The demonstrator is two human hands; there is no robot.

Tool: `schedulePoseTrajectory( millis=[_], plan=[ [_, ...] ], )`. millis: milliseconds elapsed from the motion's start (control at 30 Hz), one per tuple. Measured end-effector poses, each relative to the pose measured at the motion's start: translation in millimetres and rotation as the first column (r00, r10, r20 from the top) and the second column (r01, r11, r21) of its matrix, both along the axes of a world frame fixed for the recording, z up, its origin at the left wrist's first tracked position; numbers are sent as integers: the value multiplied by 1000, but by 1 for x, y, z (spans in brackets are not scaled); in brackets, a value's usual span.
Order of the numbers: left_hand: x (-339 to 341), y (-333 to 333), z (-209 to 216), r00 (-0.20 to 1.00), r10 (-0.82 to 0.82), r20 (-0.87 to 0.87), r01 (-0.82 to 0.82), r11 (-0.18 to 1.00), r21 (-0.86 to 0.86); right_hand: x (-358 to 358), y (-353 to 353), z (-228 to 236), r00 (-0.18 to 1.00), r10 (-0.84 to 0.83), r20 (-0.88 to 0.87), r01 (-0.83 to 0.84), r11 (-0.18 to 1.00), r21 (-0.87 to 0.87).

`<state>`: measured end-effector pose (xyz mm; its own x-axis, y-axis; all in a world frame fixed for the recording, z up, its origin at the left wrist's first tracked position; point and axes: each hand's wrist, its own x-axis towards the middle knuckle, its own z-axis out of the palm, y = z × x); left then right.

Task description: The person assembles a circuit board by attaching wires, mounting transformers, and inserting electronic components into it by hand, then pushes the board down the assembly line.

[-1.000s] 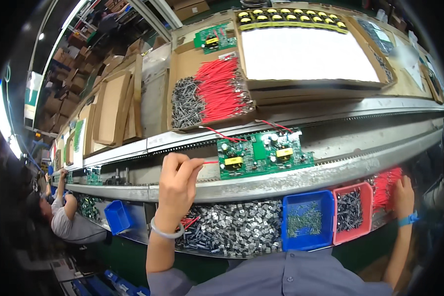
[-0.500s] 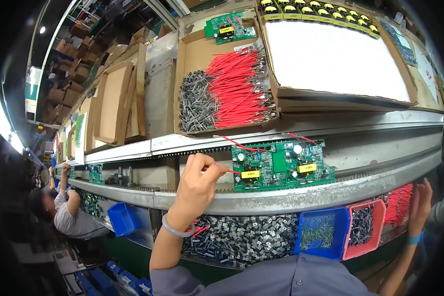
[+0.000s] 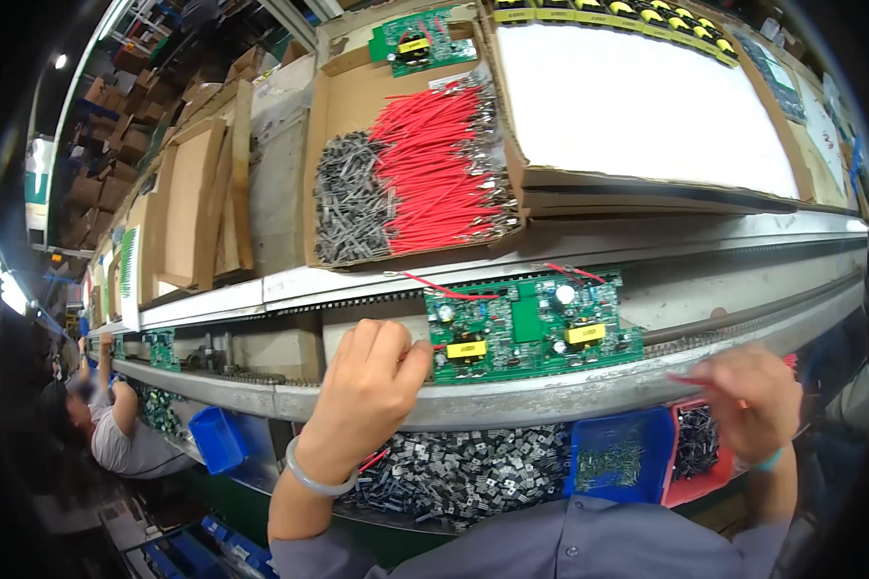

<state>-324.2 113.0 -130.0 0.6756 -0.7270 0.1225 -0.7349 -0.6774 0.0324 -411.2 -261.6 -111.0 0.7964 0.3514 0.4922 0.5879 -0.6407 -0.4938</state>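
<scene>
A green circuit board (image 3: 528, 314) with yellow transformers lies on the conveyor rail in front of me. My left hand (image 3: 369, 381) is closed at the board's left edge, pinching a short red wire (image 3: 438, 347) whose end reaches the board beside a yellow transformer. Two longer red wires stick out from the board's far edge. Over the rail's near edge at the right, my right hand (image 3: 755, 398) is closed, slightly blurred, with a red wire (image 3: 687, 379) poking out from its fingertips toward the board.
Beyond the rail stands a carton (image 3: 323, 106) of red wires and grey parts, beside a white-topped box (image 3: 647, 116). Along the near side lie loose metal parts (image 3: 483, 468), a blue bin (image 3: 584, 497) and a red bin (image 3: 681, 492). Another person (image 3: 116, 425) works at far left.
My right hand has come left from the red wires at the far right, now carrying one. My left hand stays at the board's left edge. The whole view has shifted slightly.
</scene>
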Motion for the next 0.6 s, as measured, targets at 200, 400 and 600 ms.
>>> schedulePoseTrajectory(
  millis=[200, 400, 600],
  plan=[
    [13, -6, -14, 1000, -28, 0, 28, 998, -54, 52, 50, -25, 996, 84, -35, -78, 987, 142],
    [-6, 9, -62, 966, 31, -258, -184, 784, -592, 68, 61, -48, 991, 100, -94, -88, 989, 122],
    [-27, 16, -65, 863, 134, -487, -432, 696, -574, 74, 61, -57, 987, 109, -117, -99, 991, 89]
  ],
)
